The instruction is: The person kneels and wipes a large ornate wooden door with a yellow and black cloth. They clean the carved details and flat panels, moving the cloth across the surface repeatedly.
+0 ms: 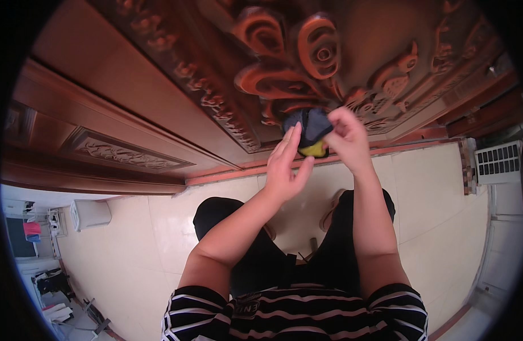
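Observation:
A dark grey cloth (314, 123) with a black edge and a yellow-green part lies between my two hands, close against the lower part of a carved reddish-brown wooden door (287, 81). My right hand (349, 138) pinches the right side of the cloth between thumb and fingers; it is slightly blurred. On the left side of the cloth, my left hand (287, 164) rests with its fingers straight and its thumb apart, its fingertips touching the fabric. Raised petal-like carvings and a carved bird (400, 81) stand out on the door just beyond the cloth.
Pale floor tiles (167, 230) run beneath my knees. A reddish sill (227, 174) follows the door's foot. A white bin-like container (90, 214) stands at the left, near a rack with hung cloths (32, 229). At the right is a white slatted object (498, 162).

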`<state>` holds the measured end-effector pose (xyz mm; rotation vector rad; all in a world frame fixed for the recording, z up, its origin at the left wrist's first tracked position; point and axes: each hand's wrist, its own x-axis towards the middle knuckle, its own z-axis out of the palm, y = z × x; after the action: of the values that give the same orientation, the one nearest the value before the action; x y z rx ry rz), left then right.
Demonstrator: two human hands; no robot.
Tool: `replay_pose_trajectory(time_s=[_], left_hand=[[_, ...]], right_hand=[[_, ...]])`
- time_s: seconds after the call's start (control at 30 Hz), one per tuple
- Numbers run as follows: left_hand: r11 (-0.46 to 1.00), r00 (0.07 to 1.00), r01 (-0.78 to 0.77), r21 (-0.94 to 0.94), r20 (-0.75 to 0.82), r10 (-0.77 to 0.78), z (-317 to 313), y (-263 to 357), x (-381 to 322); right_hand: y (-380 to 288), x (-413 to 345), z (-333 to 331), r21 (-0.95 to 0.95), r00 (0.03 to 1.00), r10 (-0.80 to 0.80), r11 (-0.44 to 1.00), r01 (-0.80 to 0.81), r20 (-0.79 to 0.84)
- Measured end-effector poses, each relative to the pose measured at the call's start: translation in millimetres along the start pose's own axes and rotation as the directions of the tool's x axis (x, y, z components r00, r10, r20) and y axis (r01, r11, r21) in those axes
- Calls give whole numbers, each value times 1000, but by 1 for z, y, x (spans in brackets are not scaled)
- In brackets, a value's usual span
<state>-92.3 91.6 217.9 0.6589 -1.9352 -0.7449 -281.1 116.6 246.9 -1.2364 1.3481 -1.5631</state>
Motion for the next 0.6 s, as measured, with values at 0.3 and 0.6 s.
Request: replay_pose_trajectory(time_s=[0.3,0.6], left_hand=[[967,980,-196,164,72,186,-13,7,30],[939,979,-201,280,95,181,-6,-7,12]], right_hand=[[-27,26,40,-632,613,-770,568,528,-180],[-9,5,30,-771,725,-673,536,343,-146]])
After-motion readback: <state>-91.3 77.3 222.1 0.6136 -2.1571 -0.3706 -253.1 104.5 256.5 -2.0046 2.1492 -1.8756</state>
